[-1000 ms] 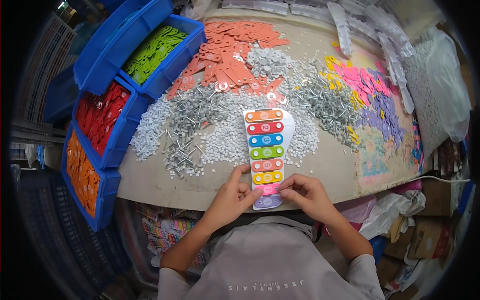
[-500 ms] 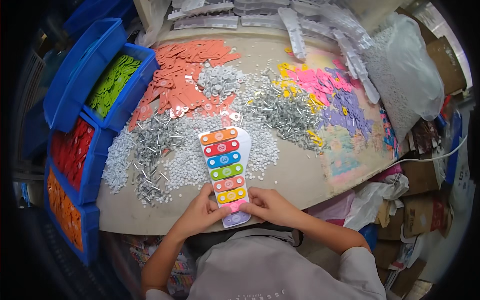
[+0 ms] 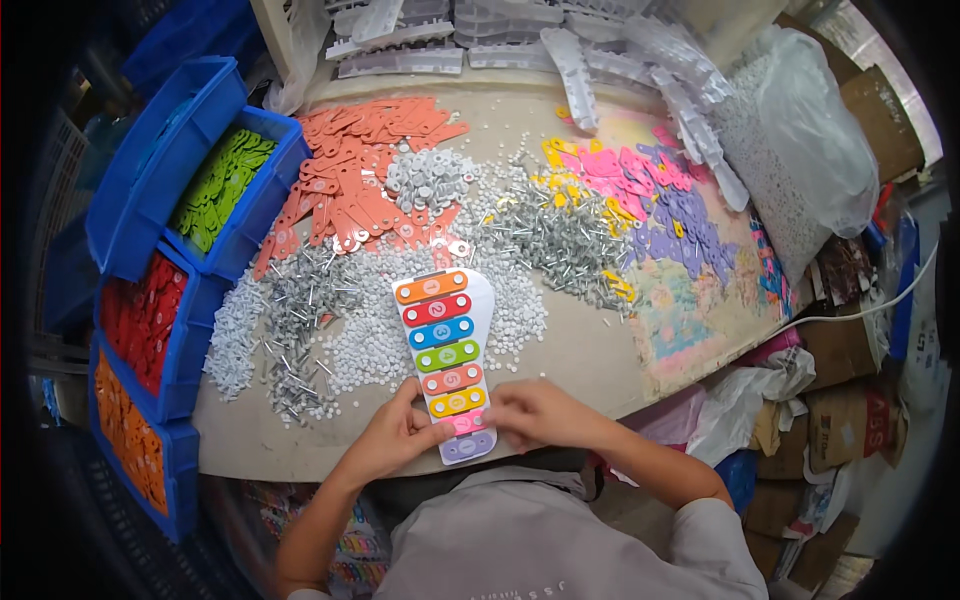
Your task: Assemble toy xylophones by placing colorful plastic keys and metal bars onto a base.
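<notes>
My left grip [image 3: 397, 432] holds a white toy xylophone [image 3: 449, 355] at the near edge of the desk [image 3: 590, 375], six upper bars [image 3: 441, 332] showing white caps [image 3: 467, 325] at both ends, as my right grip [image 3: 540, 412] works at the pink bar [image 3: 464, 426], its hold hidden, the purple bar [image 3: 468, 447] apparently left uncapped.

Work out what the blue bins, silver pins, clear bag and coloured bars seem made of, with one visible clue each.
Blue bins: probably moulded plastic, semi-glossy; even colour, thick rims.
Silver pins: likely metal, shiny; bright glints along shafts.
Clear bag: seemingly thin plastic film; translucent, crinkled, contents showing through.
Coloured bars: smooth-looking, evenly bright; painted metal or plastic, unclear which.
</notes>
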Demonstrator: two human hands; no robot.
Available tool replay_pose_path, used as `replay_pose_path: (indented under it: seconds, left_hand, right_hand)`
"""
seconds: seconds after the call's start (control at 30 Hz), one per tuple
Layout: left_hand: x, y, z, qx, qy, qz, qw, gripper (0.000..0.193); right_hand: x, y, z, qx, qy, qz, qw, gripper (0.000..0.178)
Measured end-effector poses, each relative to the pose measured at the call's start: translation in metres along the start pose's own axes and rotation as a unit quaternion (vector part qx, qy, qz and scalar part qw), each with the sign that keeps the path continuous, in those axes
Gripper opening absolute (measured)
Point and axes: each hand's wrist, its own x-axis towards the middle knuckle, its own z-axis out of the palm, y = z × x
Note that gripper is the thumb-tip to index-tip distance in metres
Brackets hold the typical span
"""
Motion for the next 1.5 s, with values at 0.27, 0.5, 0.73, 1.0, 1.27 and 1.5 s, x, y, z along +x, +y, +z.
replay_pose_path:
  seconds: [0.27,0.5,0.73,1.0,1.27,1.5]
  left_hand:
    - [-0.019,-0.011,0.006,-0.075,0.107,-0.001,0.991,0.034]
    - [-0.038,0.009,-0.011,0.166,0.349,0.085,0.918,0.016]
    - [-0.064,0.034,-0.119,0.391,0.555,0.162,0.716,0.009]
    - [-0.036,0.020,-0.172,0.488,0.542,0.159,0.665,0.008]
    - [-0.050,0.036,-0.133,0.357,0.540,0.191,0.738,0.008]
    - [-0.068,0.029,-0.012,0.354,0.268,0.240,0.863,0.009]
  right_hand:
    - [0.022,-0.004,-0.134,-0.317,0.543,-0.192,0.754,0.015]
    - [0.032,0.029,-0.201,-0.322,0.490,-0.193,0.787,0.010]
    - [0.036,0.021,-0.196,-0.312,0.479,-0.151,0.807,0.017]
    - [-0.001,0.002,-0.124,-0.059,0.472,-0.211,0.854,0.012]
    - [-0.032,-0.015,0.003,0.091,0.104,-0.087,0.987,0.006]
    - [-0.037,-0.002,0.024,0.135,0.032,-0.047,0.989,0.005]
